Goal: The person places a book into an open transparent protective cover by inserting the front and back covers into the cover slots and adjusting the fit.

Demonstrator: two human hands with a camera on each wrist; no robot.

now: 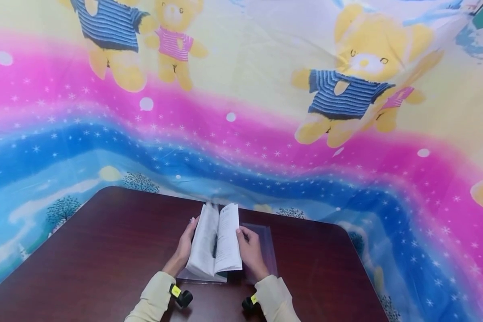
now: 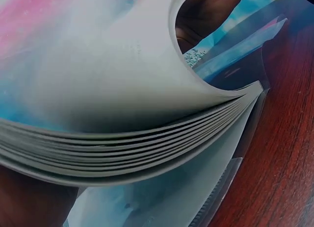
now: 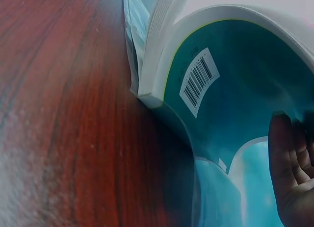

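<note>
You had two hands (image 1: 185, 243) (image 1: 252, 251), one paperback book (image 1: 228, 241), one plastic cover (image 1: 269, 250), two wrist cameras (image 1: 184, 298) (image 1: 248, 303), one table (image 1: 92, 250), one bear-print backdrop (image 1: 245, 145).

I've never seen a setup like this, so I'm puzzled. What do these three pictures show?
There's no robot here, just a person's left hand and right hand, with a small black camera at each wrist. Both hands hold a book open over a dark reddish table; clear plastic shows beside it. The widest picture comes from a camera on the person's head. The other two are wrist close-ups: the left shows curving page edges, the right a barcode on the teal cover.
</note>
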